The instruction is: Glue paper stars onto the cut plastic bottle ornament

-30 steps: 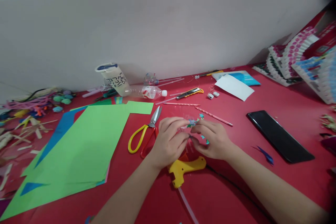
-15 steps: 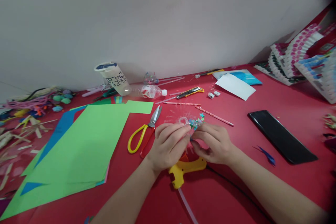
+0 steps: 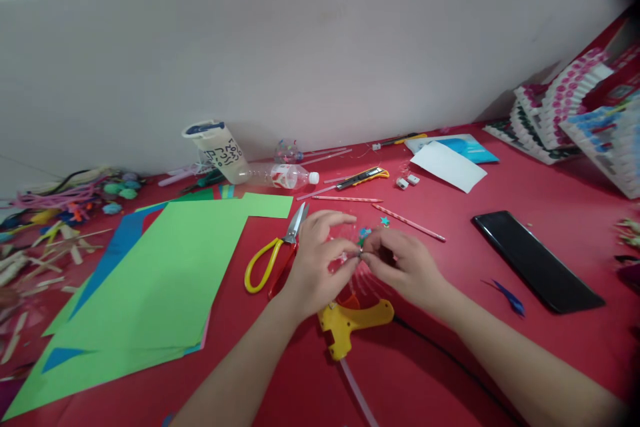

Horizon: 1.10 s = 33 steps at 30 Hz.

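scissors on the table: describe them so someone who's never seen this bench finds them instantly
Start at the big green paper sheets on the left of the red table. Just off their right edge, beside the left hand, lie the scissors, closed, blades pointing toward the back wall. One handle loop is yellow, the other red, unlike the slim yellow-and-black utility knife farther back.

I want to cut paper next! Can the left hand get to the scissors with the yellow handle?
Probably yes. The scissors lie flat on the red table right beside the left hand, with nothing lying over them. But that hand and the right hand are both pinching a tiny thing, so it would have to let go first.
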Tool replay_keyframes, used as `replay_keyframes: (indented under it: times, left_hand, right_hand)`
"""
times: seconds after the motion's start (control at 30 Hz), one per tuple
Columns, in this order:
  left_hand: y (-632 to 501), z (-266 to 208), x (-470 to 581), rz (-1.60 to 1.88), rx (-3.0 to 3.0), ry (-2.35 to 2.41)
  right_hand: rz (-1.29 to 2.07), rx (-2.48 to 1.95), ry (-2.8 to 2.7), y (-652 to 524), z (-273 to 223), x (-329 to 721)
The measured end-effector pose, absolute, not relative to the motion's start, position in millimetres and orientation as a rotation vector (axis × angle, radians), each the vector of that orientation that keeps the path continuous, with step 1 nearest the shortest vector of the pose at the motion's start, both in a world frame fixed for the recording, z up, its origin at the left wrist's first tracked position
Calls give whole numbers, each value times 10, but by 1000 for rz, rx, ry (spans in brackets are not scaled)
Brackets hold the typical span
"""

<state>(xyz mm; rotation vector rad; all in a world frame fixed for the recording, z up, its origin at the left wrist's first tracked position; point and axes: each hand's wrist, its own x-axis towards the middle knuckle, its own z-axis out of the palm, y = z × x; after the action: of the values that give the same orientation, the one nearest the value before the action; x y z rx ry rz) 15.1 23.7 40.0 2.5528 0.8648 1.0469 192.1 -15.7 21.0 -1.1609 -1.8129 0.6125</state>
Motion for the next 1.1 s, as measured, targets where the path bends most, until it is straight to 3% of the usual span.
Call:
replay_keyframes:
  times: [0.13, 0.3, 0.4, 0.7, 1.1]
  left_hand:
    - [267, 468, 148, 871, 2336, 926]
    - [316, 449, 145, 792, 2060, 1043]
    - [357, 411, 137, 782, 1925, 1078]
    - [384, 425, 86, 779, 1803, 1046]
    - [412, 583, -78, 496, 2017, 1063]
  right_hand:
    - [1055, -1261, -1527, -119, 289, 1871]
    - [1142, -1252, -1450, -59, 251, 1931]
    - [1061, -1285, -1506, -44, 203, 1958]
    - [380, -1308, -1827, -123, 227, 1893]
    - [279, -1245, -1984, -181, 252, 1854]
